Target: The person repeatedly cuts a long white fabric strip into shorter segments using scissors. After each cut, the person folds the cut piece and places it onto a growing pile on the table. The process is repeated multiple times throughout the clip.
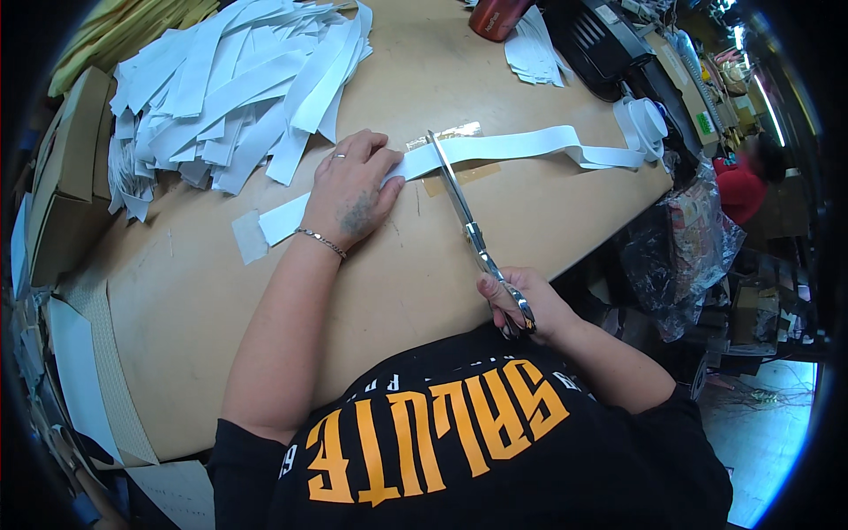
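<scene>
A long white fabric strip [521, 145] runs across the tan table. My left hand [349, 181] rests on it, its bent fingers and thumb on either side of the strip, holding it against the tabletop. My right hand [528, 305] grips the handles of the metal scissors [468, 221] near the table's front edge. Their long blades reach across the strip, just right of my left fingers; I cannot tell whether the strip lies between the blades. Clear tape [455, 132] and brown tape [464, 178] show at the strip's edges there. Another tape piece [250, 238] lies at its left end.
A large heap of white strips [230, 97] covers the back left, beside a cardboard box [71, 177]. At the right edge stands a white roll [643, 124] that feeds the strip. A red cup [499, 18], more cut strips [534, 51] and a black device [596, 44] sit behind.
</scene>
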Demonstrator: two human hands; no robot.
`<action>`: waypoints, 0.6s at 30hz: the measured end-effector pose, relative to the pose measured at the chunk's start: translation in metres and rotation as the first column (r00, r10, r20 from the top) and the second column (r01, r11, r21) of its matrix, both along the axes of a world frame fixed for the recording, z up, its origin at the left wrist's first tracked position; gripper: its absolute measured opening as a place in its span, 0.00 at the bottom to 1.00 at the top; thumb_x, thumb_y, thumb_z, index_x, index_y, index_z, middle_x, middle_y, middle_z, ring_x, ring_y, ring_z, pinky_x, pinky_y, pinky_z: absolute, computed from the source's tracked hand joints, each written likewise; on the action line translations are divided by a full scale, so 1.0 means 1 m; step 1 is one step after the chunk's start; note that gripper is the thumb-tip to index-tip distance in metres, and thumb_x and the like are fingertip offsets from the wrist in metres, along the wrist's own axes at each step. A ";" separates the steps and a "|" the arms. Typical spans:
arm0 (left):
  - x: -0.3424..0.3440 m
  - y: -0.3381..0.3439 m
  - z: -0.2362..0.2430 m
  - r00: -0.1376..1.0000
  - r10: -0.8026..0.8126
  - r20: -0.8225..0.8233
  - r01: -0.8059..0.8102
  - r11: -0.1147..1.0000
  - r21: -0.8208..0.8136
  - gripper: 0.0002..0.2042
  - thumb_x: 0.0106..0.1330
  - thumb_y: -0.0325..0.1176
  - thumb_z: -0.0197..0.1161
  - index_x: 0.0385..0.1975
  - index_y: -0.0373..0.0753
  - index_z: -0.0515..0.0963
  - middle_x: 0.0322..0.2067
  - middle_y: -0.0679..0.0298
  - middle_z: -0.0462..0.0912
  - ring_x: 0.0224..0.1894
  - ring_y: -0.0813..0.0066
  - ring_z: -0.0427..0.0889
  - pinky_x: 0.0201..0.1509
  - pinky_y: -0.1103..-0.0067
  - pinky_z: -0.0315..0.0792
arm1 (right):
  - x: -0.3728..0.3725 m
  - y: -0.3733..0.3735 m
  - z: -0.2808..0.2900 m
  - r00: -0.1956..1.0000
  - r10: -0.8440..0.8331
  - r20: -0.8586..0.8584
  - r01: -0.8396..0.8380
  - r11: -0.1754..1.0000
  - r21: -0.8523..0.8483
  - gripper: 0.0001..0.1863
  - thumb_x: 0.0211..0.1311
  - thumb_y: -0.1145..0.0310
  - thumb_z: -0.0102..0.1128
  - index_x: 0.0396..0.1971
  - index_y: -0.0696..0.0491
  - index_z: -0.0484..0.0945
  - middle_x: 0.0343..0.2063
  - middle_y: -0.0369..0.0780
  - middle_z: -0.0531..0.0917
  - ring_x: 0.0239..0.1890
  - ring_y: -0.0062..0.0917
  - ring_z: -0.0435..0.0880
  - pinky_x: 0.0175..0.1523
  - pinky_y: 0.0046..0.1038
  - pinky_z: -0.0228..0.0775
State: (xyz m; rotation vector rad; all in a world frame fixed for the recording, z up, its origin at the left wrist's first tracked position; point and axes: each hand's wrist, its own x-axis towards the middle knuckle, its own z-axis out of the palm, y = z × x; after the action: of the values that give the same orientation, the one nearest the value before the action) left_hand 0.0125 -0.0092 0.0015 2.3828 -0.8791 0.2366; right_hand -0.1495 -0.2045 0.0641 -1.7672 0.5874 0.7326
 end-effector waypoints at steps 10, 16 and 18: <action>0.000 0.000 -0.001 1.000 -0.004 -0.026 0.004 1.000 0.006 0.12 0.57 0.35 0.61 0.40 0.44 0.76 0.48 0.65 0.71 0.57 0.67 0.68 0.58 0.66 0.63 | 0.007 -0.003 0.000 1.000 0.011 -0.022 -0.011 1.000 0.016 0.26 0.57 0.42 0.60 0.18 0.52 0.71 0.09 0.32 0.71 0.09 0.13 0.68 0.14 0.14 0.57; 0.000 -0.002 0.000 1.000 0.006 -0.008 -0.006 1.000 0.018 0.11 0.57 0.35 0.61 0.40 0.44 0.76 0.49 0.65 0.71 0.57 0.64 0.69 0.58 0.66 0.63 | 0.000 -0.019 -0.007 0.999 -0.050 0.016 0.047 0.989 0.143 0.26 0.58 0.42 0.58 0.20 0.52 0.71 0.10 0.32 0.72 0.10 0.13 0.68 0.16 0.14 0.59; 0.002 -0.001 0.000 1.000 -0.016 0.019 0.016 1.000 0.024 0.12 0.57 0.35 0.62 0.41 0.43 0.76 0.49 0.62 0.72 0.55 0.60 0.70 0.56 0.65 0.66 | -0.002 -0.036 0.003 0.994 0.005 0.113 -0.028 0.979 0.203 0.27 0.59 0.40 0.55 0.20 0.51 0.71 0.10 0.32 0.72 0.11 0.13 0.69 0.18 0.15 0.61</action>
State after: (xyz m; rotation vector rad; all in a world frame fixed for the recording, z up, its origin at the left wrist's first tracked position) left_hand 0.0144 -0.0099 0.0020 2.3978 -0.9146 0.2450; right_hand -0.1515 -0.2406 0.0668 -1.6118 0.4068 0.6761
